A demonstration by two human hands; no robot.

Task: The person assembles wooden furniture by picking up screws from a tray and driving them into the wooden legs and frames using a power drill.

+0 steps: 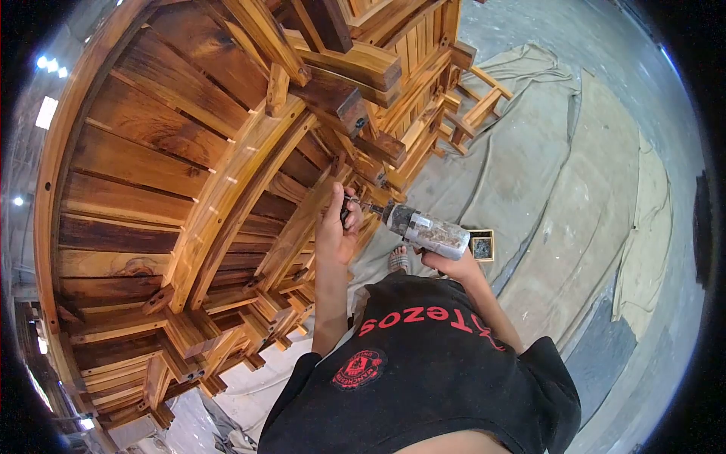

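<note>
My right hand (451, 263) is wrapped round the grip of a cordless drill (432, 234), its scuffed grey body pointing left. The chuck end of the drill (395, 218) faces my left hand (338, 231), which is raised close to the bit. Between the thumb and bent fingers of that hand is a small dark piece (349, 213); its exact kind is hard to make out. Just beyond my left hand stands a wooden table (189, 227) turned on its side, its slatted underside and curved brace facing me. Square wooden legs (336, 106) jut out from it.
More wooden furniture (412, 57) is stacked behind, with a small wooden frame (484, 110) on the floor. Creased cloth sheets (560, 166) cover the floor. A small wooden box (482, 245) with dark small contents stands right of the drill. A sandaled foot (398, 259) shows below.
</note>
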